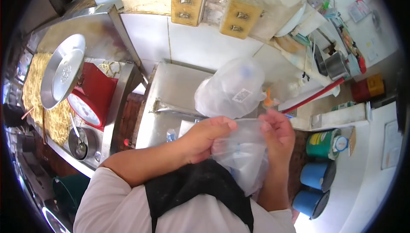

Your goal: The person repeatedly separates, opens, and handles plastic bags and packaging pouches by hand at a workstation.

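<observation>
Between my two hands hangs a clear plastic bag, held by its upper edge in front of my apron. My left hand pinches the bag's left corner between thumb and fingers. At the other corner, my right hand grips the edge, thumb against fingers. Just beyond the bag, a larger translucent plastic bag with a printed label stands on the steel counter; its contents are not clear.
On the left, a red scale with a metal pan stands beside a heap of yellow noodles. A small metal pot holds a spoon. Blue buckets and a green tin stand at right.
</observation>
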Tool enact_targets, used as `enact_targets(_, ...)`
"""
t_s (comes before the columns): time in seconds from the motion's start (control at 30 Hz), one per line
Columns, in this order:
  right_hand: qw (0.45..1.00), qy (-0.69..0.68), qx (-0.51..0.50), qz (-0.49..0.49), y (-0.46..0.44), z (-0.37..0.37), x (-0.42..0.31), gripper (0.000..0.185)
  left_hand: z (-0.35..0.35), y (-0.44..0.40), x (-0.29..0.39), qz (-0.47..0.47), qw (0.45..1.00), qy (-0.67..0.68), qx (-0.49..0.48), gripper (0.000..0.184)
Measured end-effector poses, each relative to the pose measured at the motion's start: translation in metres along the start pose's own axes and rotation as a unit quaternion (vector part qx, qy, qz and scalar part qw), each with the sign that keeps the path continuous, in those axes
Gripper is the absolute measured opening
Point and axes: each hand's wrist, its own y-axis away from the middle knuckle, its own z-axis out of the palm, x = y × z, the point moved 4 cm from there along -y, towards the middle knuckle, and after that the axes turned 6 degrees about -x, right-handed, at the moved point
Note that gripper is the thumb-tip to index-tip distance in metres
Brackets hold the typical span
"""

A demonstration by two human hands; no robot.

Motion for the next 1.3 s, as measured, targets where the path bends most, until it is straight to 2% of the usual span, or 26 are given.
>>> enact_targets(0.03, 0.996, 0.034, 0.014, -0.075, -0.003, -0.006, -0.01, 0.041, 0.001, 0.001, 0.002, 0.012, 0.999, 0.011, 0.045, 0.019)
enact_targets(0.1, 0.969, 0.101, 0.04, -0.224, -0.002, -0.016, -0.039, 0.051, 0.003, 0.0, 0.004, 0.025, 0.998, 0.005, 0.064, 0.017)
enact_targets(0.13, 0.967, 0.075, 0.005, -0.243, 0.001, -0.012, -0.06, 0.057, 0.003, 0.0, 0.004, 0.031, 0.997, 0.002, 0.074, 0.016)
enact_targets(0.23, 0.932, 0.167, -0.269, -0.174, 0.007, 0.034, -0.089, 0.045, 0.004, -0.001, 0.004, 0.053, 0.998, -0.039, 0.015, 0.013)
enact_targets(0.27, 0.897, 0.265, -0.342, -0.092, 0.007, 0.046, -0.08, 0.042, 0.006, 0.004, 0.013, 0.083, 0.995, -0.056, -0.001, 0.012)
enact_targets(0.33, 0.764, 0.439, -0.467, 0.076, 0.01, 0.059, -0.062, 0.039, 0.014, 0.016, 0.042, 0.145, 0.985, -0.087, -0.033, 0.011)
enact_targets(0.43, 0.79, 0.281, -0.545, -0.016, 0.025, 0.064, -0.03, 0.03, 0.002, 0.011, 0.065, 0.292, 0.914, -0.279, -0.037, 0.026)
enact_targets(0.47, 0.78, 0.213, -0.588, 0.0, 0.026, 0.066, -0.03, 0.027, 0.011, 0.013, 0.069, 0.312, 0.91, -0.265, -0.062, 0.057)
enact_targets(0.53, 0.748, 0.073, -0.659, 0.032, 0.021, 0.07, -0.034, 0.023, 0.034, 0.019, 0.07, 0.146, 0.953, -0.078, -0.253, 0.059)
enact_targets(0.57, 0.748, 0.023, -0.663, 0.009, 0.015, 0.064, -0.042, 0.022, 0.042, 0.024, 0.068, 0.057, 0.938, 0.019, -0.34, 0.061)
enact_targets(0.6, 0.745, -0.026, -0.666, -0.013, 0.006, 0.051, -0.053, 0.021, 0.028, 0.021, 0.065, 0.068, 0.924, -0.05, -0.373, 0.086)
enact_targets(0.63, 0.741, -0.074, -0.667, -0.037, -0.006, 0.038, -0.062, 0.021, 0.02, 0.025, 0.063, -0.004, 0.894, -0.161, -0.418, 0.079)
enact_targets(0.7, 0.701, -0.242, -0.665, -0.09, -0.037, 0.016, -0.074, 0.021, 0.004, 0.03, 0.07, -0.15, 0.779, -0.374, -0.481, 0.066)
enact_targets(0.77, 0.649, -0.359, -0.653, -0.153, -0.066, -0.005, -0.077, 0.025, 0.021, 0.029, 0.094, -0.03, 0.799, -0.218, -0.56, 0.051)
enact_targets(0.8, 0.772, -0.341, -0.525, -0.11, -0.08, 0.0, -0.077, 0.03, 0.025, 0.021, 0.107, 0.029, 0.834, -0.151, -0.531, 0.044)
enact_targets(0.83, 0.868, -0.311, -0.381, -0.062, -0.09, 0.006, -0.08, 0.036, 0.027, 0.014, 0.12, 0.093, 0.856, -0.088, -0.501, 0.038)
enact_targets(0.87, 0.936, -0.271, -0.225, -0.014, -0.095, 0.008, -0.083, 0.044, 0.027, -0.001, 0.134, 0.153, 0.901, -0.04, -0.405, 0.032)
enact_targets(0.9, 0.973, -0.221, -0.062, 0.033, -0.098, 0.002, -0.083, 0.052, 0.032, -0.017, 0.143, 0.159, 0.951, -0.01, -0.264, 0.03)
enact_targets(0.93, 0.97, -0.227, -0.077, 0.029, -0.104, -0.002, -0.069, 0.046, 0.033, -0.025, 0.151, 0.162, 0.98, 0.021, -0.117, 0.029)
enact_targets(1.0, 0.964, -0.24, -0.108, 0.022, -0.127, -0.025, 0.001, 0.039, -0.011, -0.056, 0.144, 0.11, 0.977, 0.041, -0.178, 0.029)
enact_targets(1.03, 0.974, -0.207, -0.09, 0.03, -0.132, -0.027, 0.022, 0.039, -0.024, -0.063, 0.142, 0.101, 0.981, 0.035, -0.161, 0.029)
enact_targets(1.07, 0.984, -0.158, -0.075, 0.035, -0.132, -0.025, 0.037, 0.039, -0.036, -0.071, 0.139, 0.091, 0.985, 0.03, -0.143, 0.029)
enact_targets(1.13, 0.998, -0.007, -0.063, 0.026, -0.132, -0.019, 0.064, 0.04, -0.05, -0.073, 0.121, 0.091, 0.996, -0.007, -0.008, 0.03)
enact_targets(1.17, 0.994, 0.085, -0.064, 0.013, -0.131, -0.015, 0.077, 0.04, -0.056, -0.073, 0.114, 0.082, 0.996, -0.017, 0.027, 0.029)
enact_targets(1.23, 0.965, 0.253, -0.067, -0.028, -0.125, -0.004, 0.095, 0.041, -0.065, -0.072, 0.107, 0.068, 0.993, -0.04, 0.09, 0.029)
enact_targets(1.3, 0.937, 0.339, -0.068, -0.058, -0.118, 0.008, 0.106, 0.042, -0.088, -0.08, 0.1, 0.059, 0.99, -0.072, 0.107, 0.028)
